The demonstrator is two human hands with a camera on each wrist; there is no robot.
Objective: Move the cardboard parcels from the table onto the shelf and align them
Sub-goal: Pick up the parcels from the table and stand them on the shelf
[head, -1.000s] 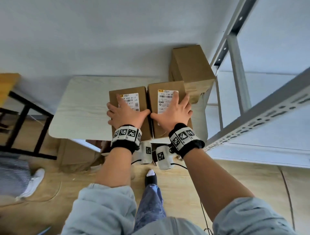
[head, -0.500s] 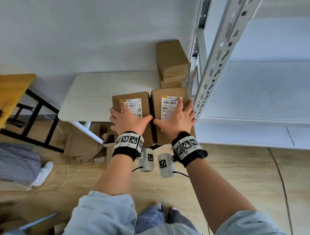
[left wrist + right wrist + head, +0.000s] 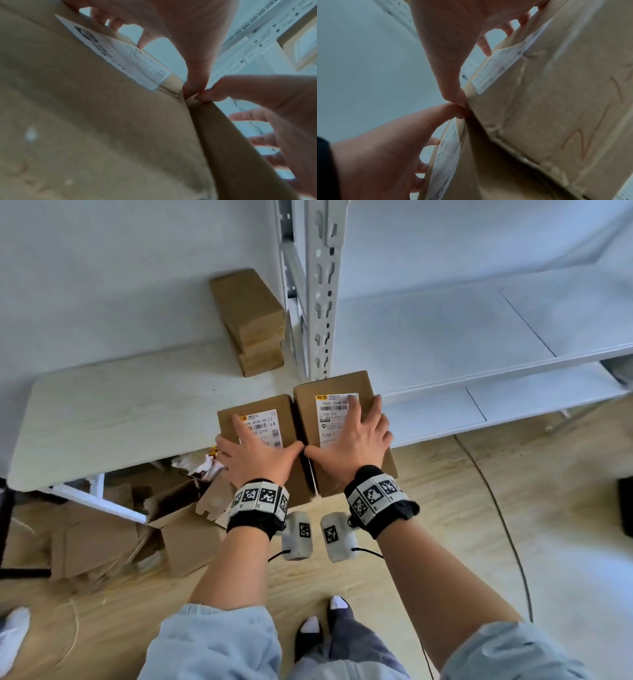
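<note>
Where the table (image 3: 102, 419) ends, a stack of plain boxes (image 3: 250, 299) stands. Before it, the left hand (image 3: 260, 457) grips the left parcel (image 3: 260, 404), labelled "L4", fingers spread over its top. Thumbs touch at the seam. The right hand (image 3: 352, 443), fingers also splayed, holds the right parcel (image 3: 339, 383), marked "T148", seemingly lifted, beside the shelf (image 3: 445, 337).

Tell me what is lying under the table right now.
Under the table: flattened cardboard pieces, an open carton and crumpled paper. Anything farther back is hidden by its top; the left hand and the parcel it grips cover the right end.
</note>
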